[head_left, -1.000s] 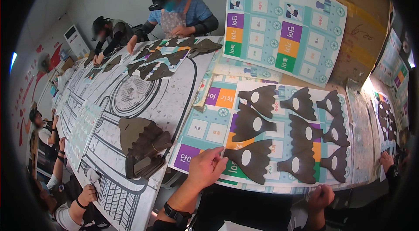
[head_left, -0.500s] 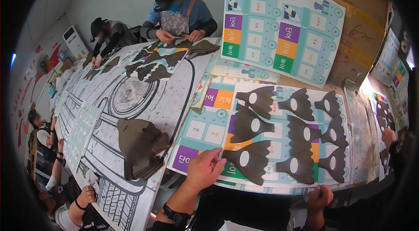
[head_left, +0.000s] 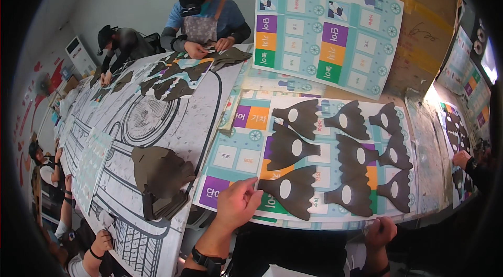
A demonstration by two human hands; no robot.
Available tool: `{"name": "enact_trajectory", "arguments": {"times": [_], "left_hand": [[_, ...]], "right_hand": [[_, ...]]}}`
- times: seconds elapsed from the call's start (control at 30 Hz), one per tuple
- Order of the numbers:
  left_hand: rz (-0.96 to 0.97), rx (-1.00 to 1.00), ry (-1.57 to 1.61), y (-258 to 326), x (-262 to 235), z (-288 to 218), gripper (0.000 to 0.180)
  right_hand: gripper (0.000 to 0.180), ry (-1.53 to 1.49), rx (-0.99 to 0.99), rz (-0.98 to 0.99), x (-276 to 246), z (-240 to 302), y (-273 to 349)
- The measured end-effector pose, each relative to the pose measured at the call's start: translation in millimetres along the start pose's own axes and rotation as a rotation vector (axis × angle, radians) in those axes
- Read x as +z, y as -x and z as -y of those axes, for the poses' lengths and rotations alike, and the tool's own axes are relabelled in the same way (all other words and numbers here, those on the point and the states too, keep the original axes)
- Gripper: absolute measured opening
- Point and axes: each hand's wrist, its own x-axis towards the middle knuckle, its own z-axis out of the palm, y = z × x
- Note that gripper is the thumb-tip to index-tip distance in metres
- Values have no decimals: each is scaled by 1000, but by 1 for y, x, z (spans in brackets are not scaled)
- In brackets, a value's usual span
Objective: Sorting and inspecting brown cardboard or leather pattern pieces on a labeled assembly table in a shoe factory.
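Dark brown fan-shaped fabric pieces, each with a white oval, lie in rows on a printed sheet (head_left: 319, 214) before me. My left hand (head_left: 238, 203) is at the sheet's near left part, index finger stretched out and the other fingers partly bent. Its fingertips are beside the narrow end of the nearest left fabric piece (head_left: 291, 192); whether they touch it I cannot tell. Along the sheet's near edge, below another fabric piece (head_left: 350, 196), is my right hand (head_left: 381, 232) with its fingers curled in. Anything between those fingers is hidden.
A stack of brown fabric pieces (head_left: 162, 175) sits on the patterned table (head_left: 201, 114) to the left. Printed boards (head_left: 327, 31) lean on a cardboard box (head_left: 419, 57) at the back. Co-workers handle similar pieces across the table, on the left and at far right.
The whole view has shifted slightly, so things appear farther left. My hands stay in nearly the same places by the sheet, and the fabric pieces lie as before.
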Motion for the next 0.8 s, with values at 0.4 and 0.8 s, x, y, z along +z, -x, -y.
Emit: {"name": "enact_trajectory", "arguments": {"times": [0.4,0.8], "left_hand": [[9,6,-16,-3,2,2,30],[21,-17,-13,-6,7,1,31]], "right_hand": [[8,-14,-26,32,0,-1,-5],[7,25,-89,4,2,7,-21]]}}
